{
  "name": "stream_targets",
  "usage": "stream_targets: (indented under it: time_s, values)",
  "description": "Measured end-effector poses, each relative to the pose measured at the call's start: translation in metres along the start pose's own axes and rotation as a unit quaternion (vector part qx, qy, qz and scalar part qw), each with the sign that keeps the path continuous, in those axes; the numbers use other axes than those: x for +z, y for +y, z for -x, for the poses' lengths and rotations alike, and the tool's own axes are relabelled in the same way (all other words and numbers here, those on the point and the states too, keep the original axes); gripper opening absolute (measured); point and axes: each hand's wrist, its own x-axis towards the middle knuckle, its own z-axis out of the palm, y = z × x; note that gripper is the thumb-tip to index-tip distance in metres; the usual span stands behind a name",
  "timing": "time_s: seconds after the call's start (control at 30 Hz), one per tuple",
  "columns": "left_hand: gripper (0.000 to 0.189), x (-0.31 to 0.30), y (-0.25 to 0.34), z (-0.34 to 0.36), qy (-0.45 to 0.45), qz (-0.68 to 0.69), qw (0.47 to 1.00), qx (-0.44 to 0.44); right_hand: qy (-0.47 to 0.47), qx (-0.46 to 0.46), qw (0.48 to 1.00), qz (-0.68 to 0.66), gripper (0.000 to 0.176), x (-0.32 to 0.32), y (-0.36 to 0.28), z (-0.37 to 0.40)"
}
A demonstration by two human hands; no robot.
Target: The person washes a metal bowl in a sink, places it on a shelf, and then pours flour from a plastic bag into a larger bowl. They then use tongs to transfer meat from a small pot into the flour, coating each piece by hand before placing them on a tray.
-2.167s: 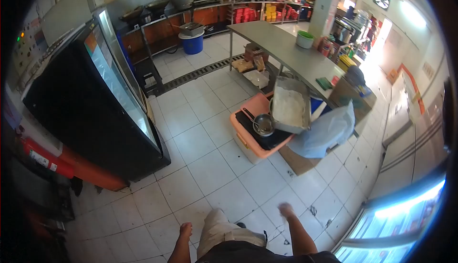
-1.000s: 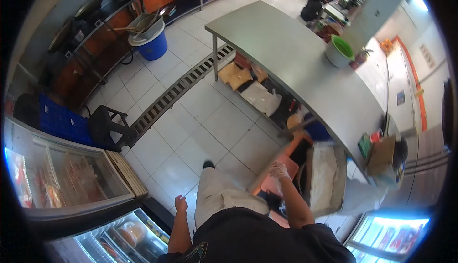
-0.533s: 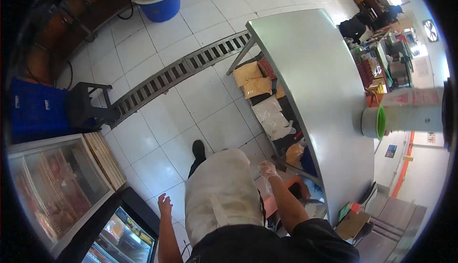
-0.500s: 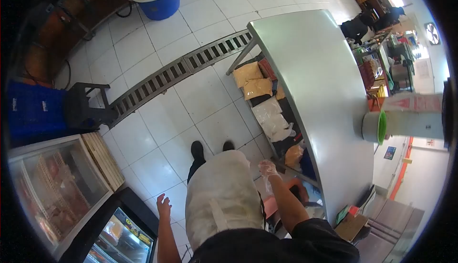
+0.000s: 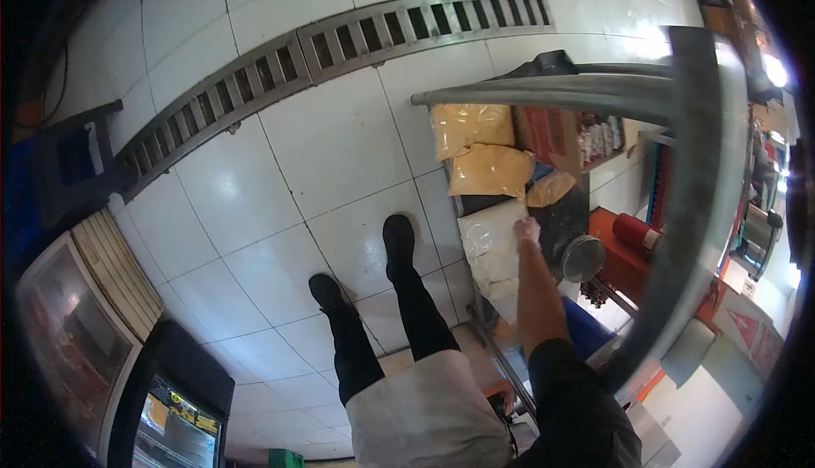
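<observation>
My right hand (image 5: 526, 231) reaches under the steel table, fingers closed at the right edge of a clear plastic bag of white contents (image 5: 491, 234). More white contents in clear plastic lie just below that bag. Above it are a bag of orange-yellow contents (image 5: 490, 171) and another yellow bag (image 5: 472, 128). A smaller yellowish bag (image 5: 550, 188) lies a little above and right of my hand. My left hand is out of view.
The steel table (image 5: 696, 171) arches over the shelf on the right. A round metal-rimmed strainer (image 5: 583, 258) and a red roll (image 5: 634, 234) are beyond my hand. Another person's hand (image 5: 501, 393) shows low down. A floor drain (image 5: 356, 43) crosses the tiles; a glass-door fridge (image 5: 174, 425) stands lower left.
The view has moved closer to the table's underside. My right hand has gone from beside the apron to the white bag. My left hand has left the view.
</observation>
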Motion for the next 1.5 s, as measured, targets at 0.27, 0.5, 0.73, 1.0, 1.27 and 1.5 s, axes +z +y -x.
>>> stream_targets:
  time_s: [0.27, 0.5, 0.73, 1.0, 1.27, 1.5]
  values:
    - [0.034, 0.081, -0.008, -0.009, 0.010, 0.036, 0.998, -0.046, 0.037, 0.092, 0.909, -0.404, 0.042, -0.047, 0.021, -0.100]
    - [0.034, 0.098, -0.011, -0.019, 0.013, 0.038, 0.998, -0.058, 0.042, 0.074, 0.814, -0.575, 0.042, 0.022, 0.043, -0.163]
    - [0.034, 0.096, -0.012, -0.021, 0.012, 0.030, 0.998, -0.060, -0.117, 0.124, 0.463, -0.870, 0.040, -0.091, -0.008, -0.117]
    - [0.034, 0.091, -0.014, -0.030, 0.002, 0.043, 0.997, -0.059, 0.056, 0.234, 0.619, -0.748, 0.044, -0.071, -0.003, -0.116]
    - [0.034, 0.078, -0.016, -0.040, -0.009, 0.044, 0.997, -0.058, 0.214, 0.423, 0.719, -0.509, 0.048, -0.059, 0.011, -0.087]
    - [0.035, 0.064, -0.020, -0.049, -0.027, 0.050, 0.997, -0.050, 0.218, 0.445, 0.737, -0.460, 0.057, -0.083, 0.018, -0.038]
